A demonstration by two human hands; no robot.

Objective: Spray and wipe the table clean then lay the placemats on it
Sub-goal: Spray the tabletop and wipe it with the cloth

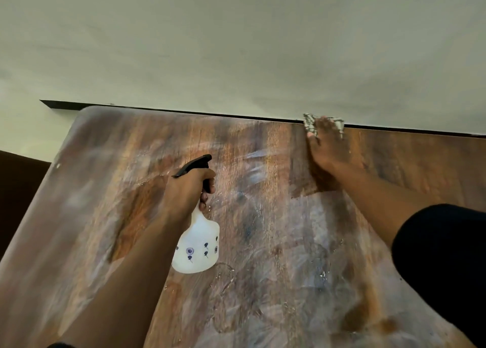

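A brown wooden table [263, 282] fills the lower view, streaked with wet smears. My left hand [188, 187] grips the black trigger head of a white spray bottle [196, 247] printed with small dark flowers, held above the table's middle. My right hand [327, 147] lies flat with straight fingers on a grey patterned cloth [310, 122], pressing it against the table's far edge by the wall. No placemats are in view.
A pale wall [236, 45] runs right behind the table's far edge. The table's rounded far left corner [89, 110] shows, with dark floor [18, 189] beyond the left side.
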